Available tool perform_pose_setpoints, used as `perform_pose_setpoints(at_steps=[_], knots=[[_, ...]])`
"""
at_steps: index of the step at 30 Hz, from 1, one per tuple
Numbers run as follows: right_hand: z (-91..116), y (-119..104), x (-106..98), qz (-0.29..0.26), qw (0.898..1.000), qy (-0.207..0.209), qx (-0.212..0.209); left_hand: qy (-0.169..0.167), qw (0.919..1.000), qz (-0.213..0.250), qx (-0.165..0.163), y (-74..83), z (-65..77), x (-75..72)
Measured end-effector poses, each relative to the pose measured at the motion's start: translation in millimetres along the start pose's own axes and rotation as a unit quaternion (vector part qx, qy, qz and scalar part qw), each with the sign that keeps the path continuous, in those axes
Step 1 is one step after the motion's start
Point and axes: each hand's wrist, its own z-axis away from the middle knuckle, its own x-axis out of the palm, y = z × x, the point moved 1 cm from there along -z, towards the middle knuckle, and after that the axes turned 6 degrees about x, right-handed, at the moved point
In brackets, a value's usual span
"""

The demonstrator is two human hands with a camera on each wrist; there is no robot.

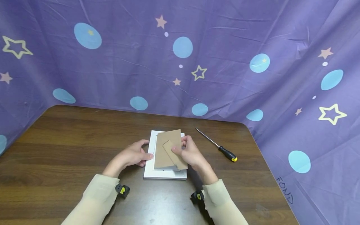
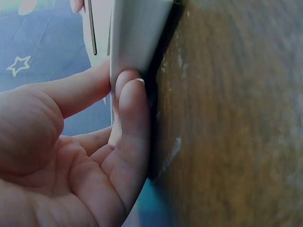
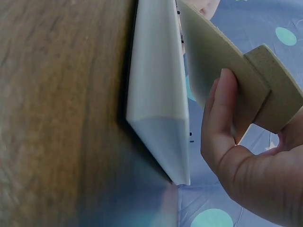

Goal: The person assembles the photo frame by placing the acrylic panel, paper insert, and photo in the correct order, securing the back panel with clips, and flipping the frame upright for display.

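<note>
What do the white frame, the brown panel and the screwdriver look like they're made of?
White frame: painted wood or plastic; smooth, even satin white hides which. Brown panel: probably fibreboard or stiff card, matt tan with bare edges. Screwdriver: shaft apparently steel, shiny grey; handle probably plastic, glossy black with a yellow end.

The frame (image 1: 165, 175) is white; board (image 1: 162, 153), seemingly plain tan; cloth (image 1: 222, 40), starred purple.

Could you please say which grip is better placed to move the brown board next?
Probably the right grip: it holds the brown board, tilted over the white frame, while the left grip holds that frame's edge.
</note>
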Motion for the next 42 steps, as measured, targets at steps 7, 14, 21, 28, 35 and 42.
perform_pose_setpoints(at_steps=[7,14,21,28,35,42], knots=[[-0.3,3.4,3.3,0.004,1.000,-0.008,0.000,0.001,1.0000,0.001,0.001,-1.1,-0.6,-0.6],[-0.2,6.0,5.0,0.019,1.000,-0.003,-0.001,0.004,1.0000,0.001,0.003,-1.3,-1.6,0.5],[0.7,6.9,7.7,0.060,0.998,0.015,-0.004,0.005,1.0000,0.006,0.005,-2.3,-1.9,0.5],[0.3,6.9,9.5,0.059,0.998,0.016,-0.005,0.005,0.9999,0.008,0.004,-3.0,-2.3,0.6],[2.4,5.7,8.0,0.116,0.993,0.026,-0.014,0.008,0.9999,0.007,-0.002,-4.1,-3.5,1.7],[6.5,-0.1,3.7,0.255,0.966,0.041,-0.019,0.008,1.0000,0.004,-0.003,-4.7,-4.8,1.4]])
